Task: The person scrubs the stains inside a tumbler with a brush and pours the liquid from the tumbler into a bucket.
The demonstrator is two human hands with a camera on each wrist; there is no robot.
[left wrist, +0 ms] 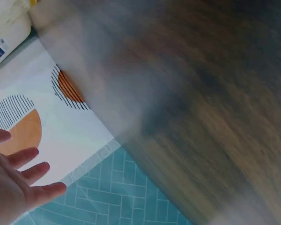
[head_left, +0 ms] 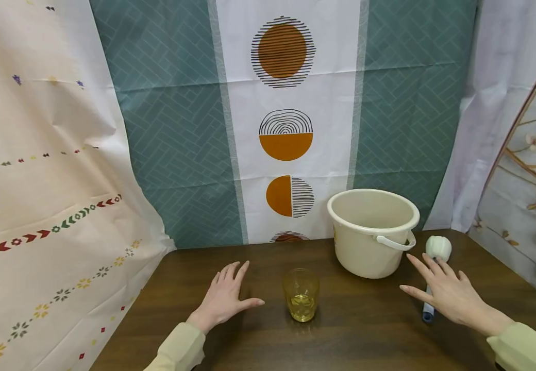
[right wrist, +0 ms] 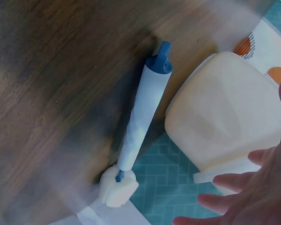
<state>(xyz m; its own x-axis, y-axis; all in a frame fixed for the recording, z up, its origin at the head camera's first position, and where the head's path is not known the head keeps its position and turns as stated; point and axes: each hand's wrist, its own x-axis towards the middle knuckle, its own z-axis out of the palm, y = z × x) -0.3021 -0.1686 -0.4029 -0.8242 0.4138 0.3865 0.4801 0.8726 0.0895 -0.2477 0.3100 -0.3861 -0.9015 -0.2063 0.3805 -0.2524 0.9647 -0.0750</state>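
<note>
Facing the table, with your left hand and right hand spread wide, both holding nothing.
The bucket stands behind, nearer your right hand. The brush lies lengthwise away from you, by this same hand, which partly hides it in the head view; the right wrist view shows it whole. The cup stands upright between, nearer your left hand.
</note>
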